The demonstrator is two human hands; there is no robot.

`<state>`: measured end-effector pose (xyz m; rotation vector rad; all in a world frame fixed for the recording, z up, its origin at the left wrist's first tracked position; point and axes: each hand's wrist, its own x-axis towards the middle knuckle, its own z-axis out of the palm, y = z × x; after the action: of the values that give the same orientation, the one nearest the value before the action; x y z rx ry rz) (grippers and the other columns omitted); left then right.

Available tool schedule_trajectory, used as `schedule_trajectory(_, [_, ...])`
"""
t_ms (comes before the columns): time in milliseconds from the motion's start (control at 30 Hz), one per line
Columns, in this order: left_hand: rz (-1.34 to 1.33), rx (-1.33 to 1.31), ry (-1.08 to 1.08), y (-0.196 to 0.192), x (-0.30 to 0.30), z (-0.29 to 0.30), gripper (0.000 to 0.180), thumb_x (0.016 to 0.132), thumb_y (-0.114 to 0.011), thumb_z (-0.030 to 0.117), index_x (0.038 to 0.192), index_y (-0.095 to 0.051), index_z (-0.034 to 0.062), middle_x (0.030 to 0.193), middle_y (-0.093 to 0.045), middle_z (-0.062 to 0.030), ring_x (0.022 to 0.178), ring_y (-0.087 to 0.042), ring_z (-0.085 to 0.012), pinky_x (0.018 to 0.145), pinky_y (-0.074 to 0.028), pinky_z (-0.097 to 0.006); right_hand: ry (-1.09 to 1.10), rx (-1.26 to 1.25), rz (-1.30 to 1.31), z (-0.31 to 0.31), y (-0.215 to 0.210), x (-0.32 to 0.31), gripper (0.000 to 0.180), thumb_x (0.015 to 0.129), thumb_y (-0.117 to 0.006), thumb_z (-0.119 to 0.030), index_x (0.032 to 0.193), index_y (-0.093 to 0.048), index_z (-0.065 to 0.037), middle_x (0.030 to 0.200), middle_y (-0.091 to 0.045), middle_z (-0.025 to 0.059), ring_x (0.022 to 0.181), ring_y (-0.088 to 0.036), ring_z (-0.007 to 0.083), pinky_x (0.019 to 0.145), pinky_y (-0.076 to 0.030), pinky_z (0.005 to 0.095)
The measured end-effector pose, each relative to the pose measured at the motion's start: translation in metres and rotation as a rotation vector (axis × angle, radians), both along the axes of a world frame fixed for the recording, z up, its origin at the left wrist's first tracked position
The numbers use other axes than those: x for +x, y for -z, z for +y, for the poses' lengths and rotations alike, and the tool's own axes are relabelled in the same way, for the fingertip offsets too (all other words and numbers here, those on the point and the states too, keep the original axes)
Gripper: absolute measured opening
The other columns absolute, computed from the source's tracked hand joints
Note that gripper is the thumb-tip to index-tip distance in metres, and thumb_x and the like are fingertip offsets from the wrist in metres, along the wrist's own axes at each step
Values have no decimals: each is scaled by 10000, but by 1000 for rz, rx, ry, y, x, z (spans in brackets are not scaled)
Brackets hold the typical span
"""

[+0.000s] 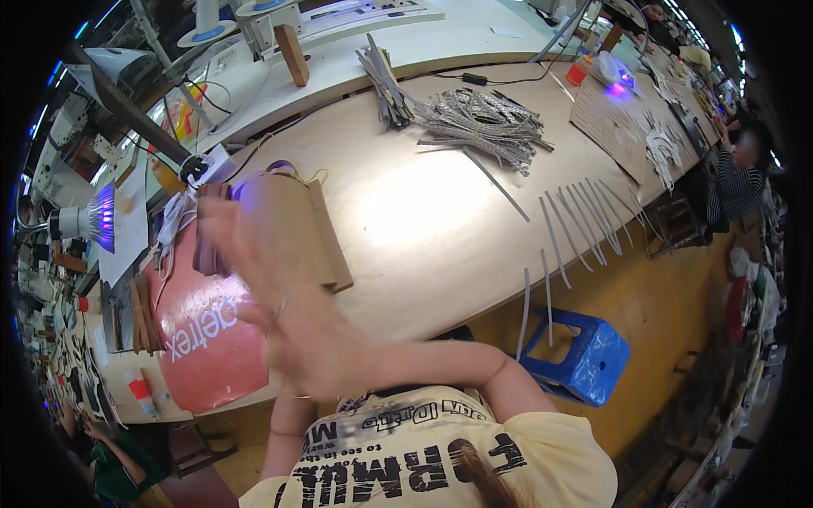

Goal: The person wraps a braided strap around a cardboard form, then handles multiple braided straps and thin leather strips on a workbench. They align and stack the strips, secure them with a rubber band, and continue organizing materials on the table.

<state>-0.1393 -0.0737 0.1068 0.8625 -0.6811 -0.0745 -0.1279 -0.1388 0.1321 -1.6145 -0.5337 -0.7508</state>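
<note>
My right arm crosses in front of my body, and my right hand (246,250) reaches up and left, smeared by motion. Its fingers are over or next to a bundle of dark brown strips (209,250); whether they touch it I cannot tell. Close to my body, my left hand (290,360) is blurred and partly covered by the right forearm, near the edge of a red sheet (212,364). Its fingers do not show clearly. Beside the brown bundle lies a stack of tan board pieces (292,224).
A lamp (97,218) glows purple at left, near another brown strip bundle (146,313). Silvery strips (487,127) and grey strips (385,89) lie at the back. Several thin grey strips overhang the table's (406,279) right edge, above a blue stool (584,360). Other people sit farther off.
</note>
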Motion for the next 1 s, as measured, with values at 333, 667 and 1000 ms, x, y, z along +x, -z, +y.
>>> schedule_trajectory(333, [-8,-164,-48,-21,45,7,1101,853,-82,863,1586,-65,42,1648,-122,-144,1519,-118,-273,1228,-70,-415,44,-10,-292,3,14,17,725,1038,-300,-454,1590,-68,-44,1645,-31,230,1520,-12,415,1206,-14,523])
schedule_trajectory(667, [-32,198,-148,-12,33,-30,1115,843,-68,873,1587,-65,43,1652,-116,-132,1523,-103,-256,1230,-56,-406,75,197,-25,-40,-6,64,785,1034,-335,-493,1580,-52,-6,1637,-49,248,1521,-7,411,1202,-40,521])
schedule_trajectory(1000, [175,-109,145,56,89,-8,930,959,-118,742,1584,-127,53,1647,-135,-110,1515,-130,-257,1226,-71,-409,235,-299,189,-28,14,67,831,1013,-377,-526,1580,-58,-9,1649,-34,212,1523,26,404,1199,-9,539])
